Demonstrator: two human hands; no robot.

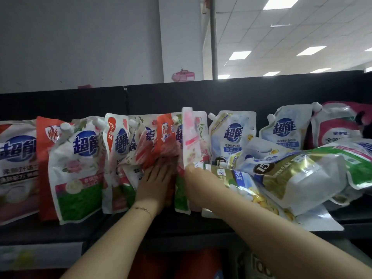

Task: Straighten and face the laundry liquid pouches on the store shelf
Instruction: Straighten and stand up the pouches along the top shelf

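Several laundry liquid pouches stand in a crowded row on the black top shelf (80, 230). My left hand (155, 182) presses with straight fingers against a red and pink pouch (163, 137) in the middle of the row. My right hand (196, 178) grips the lower edge of a white and pink pouch (193, 137) that stands edge-on just right of it; its fingers are hidden behind the pouch. A rose-print pouch with a green base (78, 168) stands upright to the left. On the right, a large green and gold pouch (306, 172) lies on its side over others.
Two blue and white pouches (231, 135) (285, 131) stand against the black back panel (221, 95). A red pouch (338, 127) sits at the far right. Below the shelf edge, dim red packs (181, 264) show on a lower level.
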